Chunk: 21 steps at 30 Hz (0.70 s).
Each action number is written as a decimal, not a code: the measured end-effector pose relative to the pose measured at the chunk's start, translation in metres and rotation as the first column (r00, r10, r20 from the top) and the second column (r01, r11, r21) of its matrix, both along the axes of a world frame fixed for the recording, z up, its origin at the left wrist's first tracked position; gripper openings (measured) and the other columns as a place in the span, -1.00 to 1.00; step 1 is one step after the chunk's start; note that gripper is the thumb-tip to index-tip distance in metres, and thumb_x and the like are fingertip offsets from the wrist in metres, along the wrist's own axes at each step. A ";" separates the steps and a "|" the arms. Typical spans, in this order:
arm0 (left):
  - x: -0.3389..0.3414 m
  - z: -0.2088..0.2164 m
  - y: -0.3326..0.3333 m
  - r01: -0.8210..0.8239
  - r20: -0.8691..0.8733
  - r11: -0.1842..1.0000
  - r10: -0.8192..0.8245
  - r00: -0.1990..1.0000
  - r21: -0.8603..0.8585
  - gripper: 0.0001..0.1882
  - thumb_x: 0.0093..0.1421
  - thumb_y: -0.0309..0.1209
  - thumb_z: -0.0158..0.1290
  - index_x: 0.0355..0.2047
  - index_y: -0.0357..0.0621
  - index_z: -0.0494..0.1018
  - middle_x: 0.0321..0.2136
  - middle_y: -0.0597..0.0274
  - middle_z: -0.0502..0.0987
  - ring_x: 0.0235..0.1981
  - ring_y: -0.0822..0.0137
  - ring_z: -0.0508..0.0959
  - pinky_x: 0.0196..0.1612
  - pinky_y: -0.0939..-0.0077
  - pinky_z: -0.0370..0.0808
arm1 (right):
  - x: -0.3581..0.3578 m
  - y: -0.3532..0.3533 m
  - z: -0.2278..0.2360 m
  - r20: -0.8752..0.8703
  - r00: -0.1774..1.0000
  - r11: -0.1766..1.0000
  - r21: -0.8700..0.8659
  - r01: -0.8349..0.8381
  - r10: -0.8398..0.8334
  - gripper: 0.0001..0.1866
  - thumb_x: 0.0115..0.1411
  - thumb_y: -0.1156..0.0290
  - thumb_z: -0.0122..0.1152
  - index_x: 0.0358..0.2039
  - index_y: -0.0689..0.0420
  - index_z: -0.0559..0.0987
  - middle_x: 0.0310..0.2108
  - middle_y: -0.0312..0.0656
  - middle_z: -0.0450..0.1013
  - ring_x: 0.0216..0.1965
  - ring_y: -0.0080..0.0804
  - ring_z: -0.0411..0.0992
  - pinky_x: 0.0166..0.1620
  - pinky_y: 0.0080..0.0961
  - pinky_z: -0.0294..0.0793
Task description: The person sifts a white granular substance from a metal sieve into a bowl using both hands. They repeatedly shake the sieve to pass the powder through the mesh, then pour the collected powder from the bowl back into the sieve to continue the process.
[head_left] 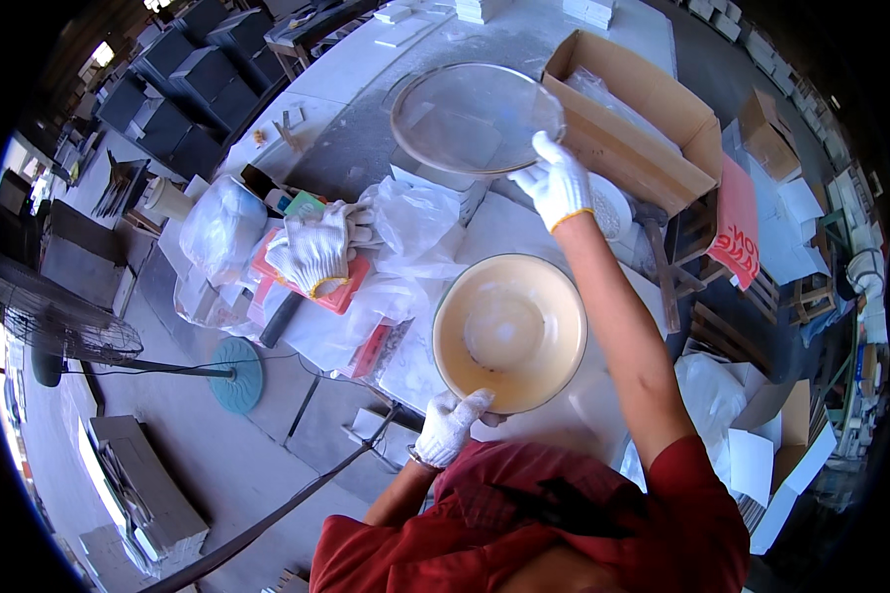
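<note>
My left hand (452,427), in a white knit glove, grips the near rim of a cream-coloured basin (509,331). The basin is tilted toward me, and a pale residue marks its bottom. Stretched out over the table, my right hand (556,183) wears a matching glove and is closed on the rim of a round mesh sieve (475,119). The sieve is up near the far side, beside a cardboard box. Partly behind my right wrist is a white bowl (611,212) with whitish contents.
An open cardboard box (643,138) with plastic inside stands at the far right. Spare white gloves (311,242) lie on a red container among plastic bags (405,217). At the left are a fan (59,311) and stacked flat cardboard (148,484). A pink sheet (737,222) hangs at the right.
</note>
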<state>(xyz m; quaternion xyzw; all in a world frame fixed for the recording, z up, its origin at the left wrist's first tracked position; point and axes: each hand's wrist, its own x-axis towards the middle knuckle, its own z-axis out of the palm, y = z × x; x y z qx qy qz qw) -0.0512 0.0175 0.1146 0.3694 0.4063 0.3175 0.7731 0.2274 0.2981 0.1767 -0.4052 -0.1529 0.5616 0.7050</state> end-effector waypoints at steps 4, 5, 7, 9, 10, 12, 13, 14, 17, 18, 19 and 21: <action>0.009 0.006 0.011 -0.004 -0.059 0.998 0.008 0.998 0.056 -0.61 0.47 -0.27 0.12 -0.27 -0.44 0.71 -0.36 -0.04 0.77 -0.25 0.23 0.74 -0.05 0.36 0.64 | -0.006 0.011 -0.020 0.144 0.988 0.994 0.086 -0.066 0.053 -0.37 0.39 0.30 0.39 0.39 0.16 0.40 0.13 -0.05 0.53 0.02 -0.08 0.59 -0.02 -0.04 0.70; 0.009 0.006 0.012 -0.015 -0.065 0.998 0.019 0.998 0.059 -0.61 0.47 -0.27 0.13 -0.26 -0.44 0.71 -0.36 -0.04 0.77 -0.25 0.23 0.74 -0.05 0.36 0.64 | -0.005 0.011 -0.027 0.217 0.974 0.991 0.107 -0.084 0.059 -0.35 0.38 0.30 0.41 0.40 0.16 0.39 0.09 -0.07 0.54 -0.04 -0.12 0.61 -0.07 -0.10 0.72; 0.010 0.000 0.016 -0.016 -0.047 0.998 0.019 0.999 0.062 -0.61 0.47 -0.27 0.13 -0.26 -0.44 0.71 -0.35 -0.04 0.77 -0.25 0.24 0.74 -0.06 0.36 0.64 | 0.014 -0.005 -0.038 0.339 0.939 0.990 0.104 -0.090 0.050 -0.36 0.38 0.28 0.42 0.39 0.15 0.43 0.00 -0.14 0.57 -0.17 -0.25 0.60 -0.17 -0.23 0.71; 0.010 -0.005 0.015 -0.012 -0.046 0.999 0.014 0.999 0.042 -0.62 0.46 -0.27 0.13 -0.26 -0.43 0.71 -0.35 -0.03 0.77 -0.26 0.24 0.74 -0.07 0.37 0.64 | 0.026 -0.038 -0.031 0.375 0.925 0.995 0.053 -0.084 0.058 -0.41 0.38 0.26 0.43 0.34 0.16 0.50 -0.11 -0.21 0.60 -0.30 -0.42 0.58 -0.27 -0.39 0.68; 0.012 -0.006 0.017 -0.002 -0.049 0.999 0.004 0.999 0.033 -0.62 0.46 -0.27 0.13 -0.26 -0.42 0.70 -0.36 -0.03 0.77 -0.26 0.25 0.74 -0.08 0.37 0.64 | 0.036 -0.059 -0.030 0.428 0.900 0.996 -0.005 -0.084 0.078 -0.43 0.40 0.24 0.40 0.33 0.18 0.52 -0.08 -0.22 0.60 -0.25 -0.43 0.59 -0.20 -0.42 0.67; 0.018 -0.010 0.021 0.040 -0.043 0.999 -0.038 0.998 0.033 -0.62 0.46 -0.27 0.11 -0.23 -0.43 0.69 -0.34 -0.06 0.76 -0.27 0.21 0.75 -0.09 0.34 0.64 | 0.060 -0.110 -0.033 0.546 0.830 0.993 -0.072 -0.091 0.116 -0.43 0.45 0.17 0.32 0.34 0.21 0.52 0.04 -0.20 0.58 -0.06 -0.41 0.56 0.03 -0.44 0.58; 0.019 -0.015 0.022 0.061 -0.039 0.997 -0.060 0.997 0.042 -0.61 0.46 -0.26 0.09 -0.19 -0.44 0.68 -0.32 -0.10 0.76 -0.27 0.16 0.75 -0.09 0.31 0.64 | 0.070 -0.139 -0.038 0.608 0.783 0.991 -0.081 -0.109 0.136 -0.41 0.48 0.12 0.27 0.37 0.23 0.50 0.14 -0.17 0.56 0.09 -0.37 0.54 0.19 -0.42 0.51; 0.023 -0.018 0.024 0.090 -0.031 0.995 -0.089 0.996 0.049 -0.60 0.45 -0.26 0.06 -0.15 -0.46 0.67 -0.30 -0.14 0.76 -0.28 0.11 0.76 -0.09 0.27 0.64 | 0.078 -0.171 -0.042 0.645 0.752 0.990 -0.067 -0.122 0.136 -0.38 0.52 0.08 0.20 0.40 0.24 0.46 0.25 -0.14 0.49 0.24 -0.34 0.43 0.32 -0.39 0.36; 0.042 -0.014 0.028 0.165 0.017 0.986 -0.166 0.986 0.027 -0.58 0.47 -0.23 0.06 -0.14 -0.44 0.66 -0.30 -0.12 0.75 -0.28 0.14 0.75 -0.10 0.31 0.62 | 0.100 -0.261 -0.071 0.493 0.860 0.988 0.001 -0.154 0.134 -0.32 0.59 -0.01 0.01 0.47 0.27 0.37 0.48 -0.08 0.30 0.54 -0.30 0.13 0.56 -0.33 0.01; 0.050 -0.013 0.031 0.201 0.015 0.979 -0.201 0.979 0.023 -0.58 0.47 -0.22 0.06 -0.15 -0.43 0.66 -0.30 -0.11 0.75 -0.28 0.16 0.75 -0.10 0.32 0.62 | 0.098 -0.286 -0.078 0.340 0.935 0.991 0.047 -0.125 0.102 -0.34 0.60 0.03 0.01 0.47 0.28 0.35 0.47 -0.07 0.32 0.52 -0.27 0.18 0.55 -0.31 0.06; 0.062 -0.006 0.035 0.234 0.047 0.972 -0.234 0.971 0.000 -0.58 0.47 -0.20 0.09 -0.16 -0.42 0.66 -0.33 -0.07 0.75 -0.31 0.19 0.74 -0.10 0.33 0.62 | 0.096 -0.312 -0.084 0.179 0.982 0.993 0.087 -0.082 0.065 -0.35 0.60 0.07 0.01 0.48 0.29 0.34 0.46 -0.05 0.33 0.50 -0.24 0.23 0.54 -0.28 0.11; 0.084 -0.011 0.036 0.351 0.029 0.936 -0.350 0.936 -0.010 -0.57 0.46 -0.16 0.14 -0.17 -0.40 0.67 -0.35 0.00 0.75 -0.33 0.24 0.73 -0.14 0.35 0.62 | 0.102 -0.355 -0.085 0.803 0.546 0.970 -0.224 -0.096 0.240 -0.41 0.56 0.21 0.06 0.45 0.29 0.36 0.44 -0.05 0.37 0.45 -0.20 0.32 0.49 -0.26 0.23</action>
